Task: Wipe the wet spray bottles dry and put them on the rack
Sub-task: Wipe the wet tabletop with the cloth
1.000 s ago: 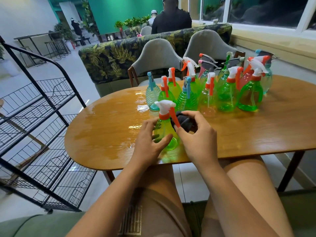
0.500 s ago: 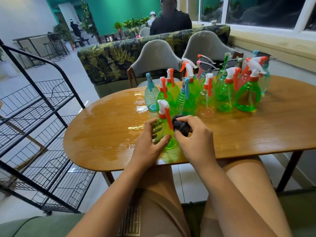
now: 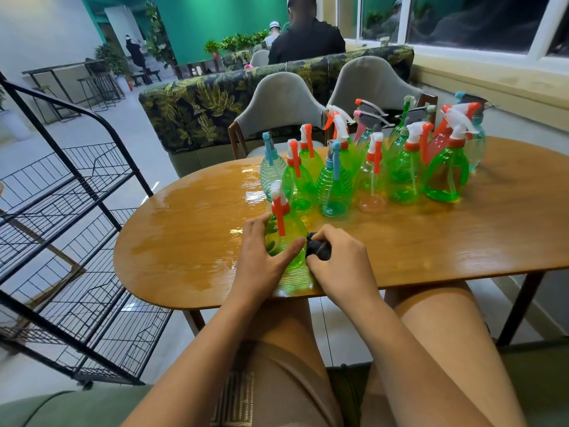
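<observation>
Wiping step: left hand (image 3: 261,260) grips green spray bottle (image 3: 284,241), right hand (image 3: 338,266) pinches dark cloth (image 3: 318,249), apparently against its lower side; next, rack (image 3: 77,241).

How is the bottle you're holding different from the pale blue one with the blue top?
The held bottle is bright green with a white and orange sprayer; the pale blue bottle has a blue sprayer. The left hand grips the held bottle while the right hand presses a dark cloth to it; the pale blue bottle stands untouched farther back. Both are see-through spray bottles.
</observation>
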